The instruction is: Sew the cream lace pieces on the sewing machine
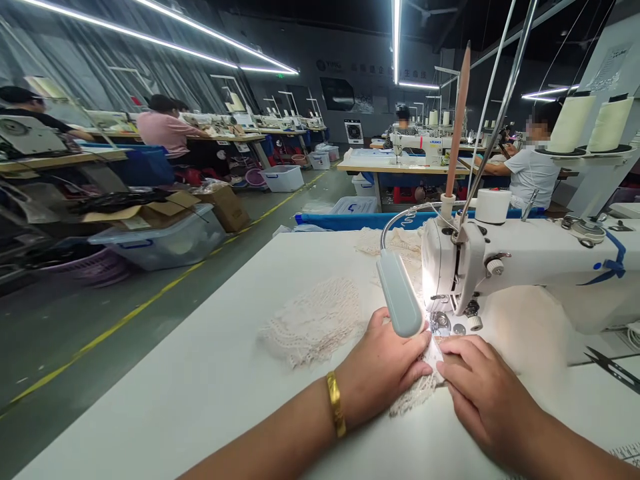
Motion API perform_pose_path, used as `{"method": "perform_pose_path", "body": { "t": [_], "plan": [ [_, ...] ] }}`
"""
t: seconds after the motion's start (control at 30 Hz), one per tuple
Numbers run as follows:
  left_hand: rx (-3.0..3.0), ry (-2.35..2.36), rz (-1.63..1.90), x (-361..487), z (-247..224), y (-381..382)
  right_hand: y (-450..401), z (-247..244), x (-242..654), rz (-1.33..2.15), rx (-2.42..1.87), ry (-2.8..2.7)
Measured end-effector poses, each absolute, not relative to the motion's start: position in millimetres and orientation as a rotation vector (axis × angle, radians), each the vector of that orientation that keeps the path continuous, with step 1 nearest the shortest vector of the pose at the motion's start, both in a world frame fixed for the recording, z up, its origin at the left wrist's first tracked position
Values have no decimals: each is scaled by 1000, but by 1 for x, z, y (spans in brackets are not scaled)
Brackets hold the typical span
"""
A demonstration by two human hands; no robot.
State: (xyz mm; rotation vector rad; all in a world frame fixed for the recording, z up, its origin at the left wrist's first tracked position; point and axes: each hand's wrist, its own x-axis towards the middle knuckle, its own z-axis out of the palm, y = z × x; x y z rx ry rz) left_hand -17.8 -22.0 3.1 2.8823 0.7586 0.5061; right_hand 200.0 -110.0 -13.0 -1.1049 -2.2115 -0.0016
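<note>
Cream lace fabric [416, 395] lies under the needle area of a white sewing machine [520, 250], its fringed edge hanging toward me. My left hand [385, 363] rests on it at the left of the presser foot [440, 325], thumb and fingertips closed on the cloth. From the right, my right hand [483, 383] pinches the lace close in front of the foot, fingers bent together. A grey-green lamp [401, 297] covers part of my left fingers. Another lace piece [315, 320] is spread on the white table [200, 380] to the left.
Black thread snips [614, 368] lie at the right, and a ruler [625, 453] shows at the lower right edge. More lace [390, 240] is behind the lamp. Thread cones [570, 123] stand at the upper right. Co-workers sit at other machines beyond a yellow-lined aisle [150, 300].
</note>
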Motion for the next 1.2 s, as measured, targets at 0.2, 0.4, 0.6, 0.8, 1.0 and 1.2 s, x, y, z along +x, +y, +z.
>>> {"method": "perform_pose_path", "body": {
  "t": [0.2, 0.4, 0.6, 0.8, 1.0, 1.2],
  "plan": [
    [2892, 762, 498, -19, 1, -13, -112, -13, 196, -11, -1202, -2188],
    [2888, 738, 493, -21, 1, -10, -110, -14, 196, -15, -1181, -2180],
    [2904, 717, 556, -23, 0, -8, -109, -14, 196, -18, -1150, -2185],
    [2903, 707, 555, -22, 1, -9, -109, -16, 194, -59, -1133, -2179],
    [2929, 733, 542, -21, 3, -9, -108, -16, 195, -93, -1113, -2179],
    [2940, 747, 543, -21, 4, -6, -106, -17, 195, -57, -1131, -2206]
  ]
}}
